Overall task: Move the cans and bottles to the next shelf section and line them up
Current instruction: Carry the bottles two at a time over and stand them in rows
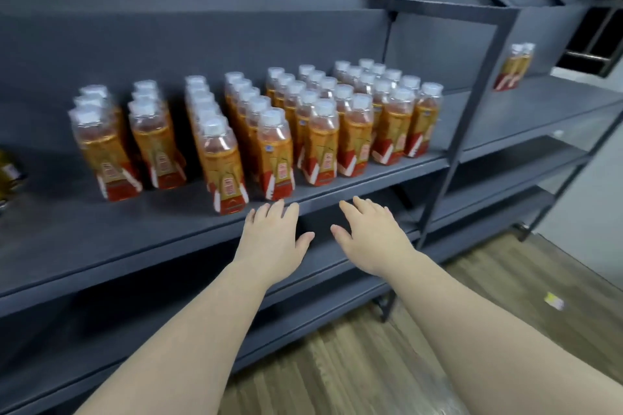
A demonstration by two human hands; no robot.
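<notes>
Both forearms reach out; left hand (274,236) and right hand (371,236) spread flat, empty, just short of white-capped amber bottles (276,152) standing in rows.

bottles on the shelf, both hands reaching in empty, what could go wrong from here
1. The bottles stand packed in tight rows; pulling one out could topple its neighbours.
2. The front bottle stands close to the shelf lip; the open left hand or right hand reaching in could knock it off.
3. An upright post divides this section from the next, where two bottles stand; a carried bottle could hit it.
</notes>
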